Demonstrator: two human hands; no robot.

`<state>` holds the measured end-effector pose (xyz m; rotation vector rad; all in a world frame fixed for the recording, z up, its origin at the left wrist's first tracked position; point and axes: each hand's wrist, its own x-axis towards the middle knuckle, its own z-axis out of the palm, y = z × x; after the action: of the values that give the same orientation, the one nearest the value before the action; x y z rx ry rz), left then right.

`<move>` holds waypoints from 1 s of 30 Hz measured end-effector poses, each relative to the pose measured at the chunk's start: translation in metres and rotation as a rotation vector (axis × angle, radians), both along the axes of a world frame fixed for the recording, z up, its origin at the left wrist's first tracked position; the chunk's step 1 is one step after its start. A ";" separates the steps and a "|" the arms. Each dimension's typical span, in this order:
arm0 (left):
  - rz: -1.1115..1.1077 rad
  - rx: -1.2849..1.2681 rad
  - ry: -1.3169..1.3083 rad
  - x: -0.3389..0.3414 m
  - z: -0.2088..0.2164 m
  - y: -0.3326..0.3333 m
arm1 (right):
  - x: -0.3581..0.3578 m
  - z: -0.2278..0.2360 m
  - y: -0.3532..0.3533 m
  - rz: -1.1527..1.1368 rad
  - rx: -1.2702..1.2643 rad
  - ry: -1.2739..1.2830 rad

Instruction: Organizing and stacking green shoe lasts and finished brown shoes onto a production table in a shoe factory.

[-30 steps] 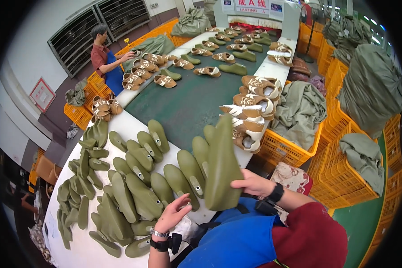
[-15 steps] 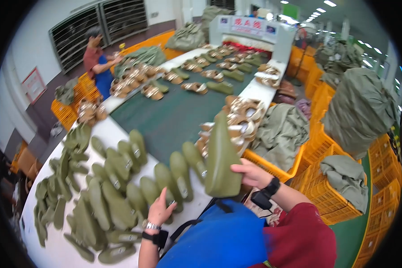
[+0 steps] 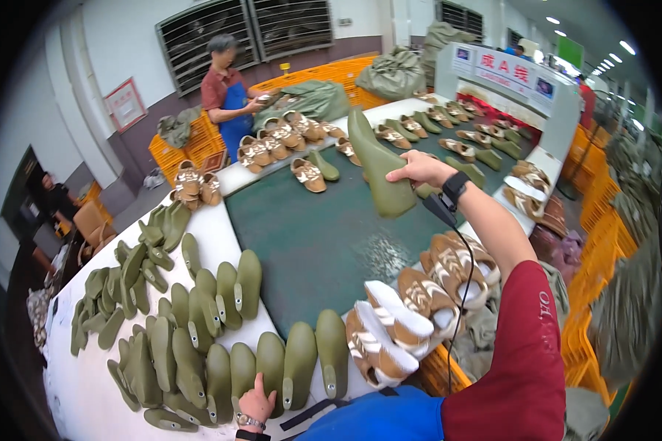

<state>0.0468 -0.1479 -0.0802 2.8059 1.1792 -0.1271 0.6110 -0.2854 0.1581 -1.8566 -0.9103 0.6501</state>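
A green shoe last (image 3: 375,158) is gripped at its thick end by my right hand (image 3: 424,169), held out over the dark green belt (image 3: 301,228). Its toe points up and the fingers behind it are partly hidden. At the lower middle, my left hand (image 3: 257,403) has its index finger stretched out against a standing last (image 3: 270,360) in the front row. Nothing shows in that hand. More green lasts (image 3: 187,360) stand and lie closely together on the white tabletop (image 3: 88,389) to the left.
Brown and white shoes (image 3: 397,309) line the belt's right edge. Farther along, shoes and lasts lie on the belt, with a white machine housing (image 3: 496,73) at its end. Across the belt, a person (image 3: 232,103) in a blue apron handles a shoe. Orange crates (image 3: 592,287) stand at right.
My right hand has carried the last forward and up, from near my body to over the belt. The view has shifted; my left hand stays by the front-row lasts.
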 end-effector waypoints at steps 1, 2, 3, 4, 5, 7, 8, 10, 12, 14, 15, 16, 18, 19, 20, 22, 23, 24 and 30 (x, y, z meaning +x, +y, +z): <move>0.041 0.014 -0.021 0.000 -0.001 -0.004 | 0.033 -0.015 0.020 -0.038 -0.125 -0.037; 0.094 0.018 -0.049 -0.004 -0.006 -0.007 | 0.056 -0.024 0.045 -0.068 -0.245 -0.077; 0.139 0.022 -0.073 -0.006 -0.011 -0.009 | 0.059 -0.028 0.059 -0.065 -0.359 -0.192; 0.158 0.038 -0.185 -0.001 -0.008 -0.016 | 0.071 -0.049 0.076 -0.052 -0.462 -0.403; 0.121 0.092 -0.406 0.001 -0.022 -0.019 | 0.079 -0.077 0.082 -0.029 -0.543 -0.571; 0.352 -0.198 -0.343 0.015 -0.011 -0.026 | 0.089 -0.169 0.094 -0.041 -0.730 -0.742; 0.318 -0.123 -0.320 0.020 -0.008 -0.028 | 0.084 -0.223 0.090 -0.089 -0.629 -0.685; 0.323 -0.101 -0.276 0.026 -0.004 -0.035 | 0.084 -0.282 0.091 -0.154 -0.631 -0.547; 0.363 -0.112 -0.260 0.028 0.005 -0.038 | 0.082 -0.288 0.108 -0.188 -0.764 -0.496; 0.384 -0.094 -0.242 0.031 0.003 -0.029 | 0.110 -0.303 0.103 -0.142 -0.798 -0.466; 0.417 -0.076 -0.239 0.030 0.004 -0.025 | 0.105 -0.287 0.104 -0.069 -0.778 -0.457; 0.436 -0.113 -0.228 0.028 0.003 -0.026 | 0.106 -0.284 0.103 -0.048 -0.766 -0.451; 0.376 -0.083 -0.279 0.015 -0.013 -0.024 | 0.118 -0.292 0.103 0.029 -0.779 -0.440; 0.383 -0.096 -0.288 0.013 -0.020 -0.022 | 0.119 -0.289 0.099 0.051 -0.763 -0.433; 0.341 -0.057 -0.287 0.017 -0.024 -0.020 | 0.120 -0.289 0.090 0.006 -0.765 -0.421; 0.386 -0.199 -0.297 0.027 -0.019 -0.016 | 0.142 -0.308 0.072 0.058 -0.798 -0.424; 0.320 -0.048 -0.302 0.019 -0.025 -0.013 | 0.135 -0.305 0.071 0.024 -0.785 -0.430; 0.342 -0.053 -0.294 0.018 -0.026 -0.013 | 0.132 -0.305 0.066 -0.002 -0.792 -0.438; 0.367 -0.005 -0.309 0.005 -0.017 -0.020 | 0.107 -0.300 0.068 -0.099 -0.858 -0.444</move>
<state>0.0518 -0.1679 -0.0974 2.4312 1.5683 0.3162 0.7175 -0.2173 -0.1422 -2.8789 -0.8693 0.6260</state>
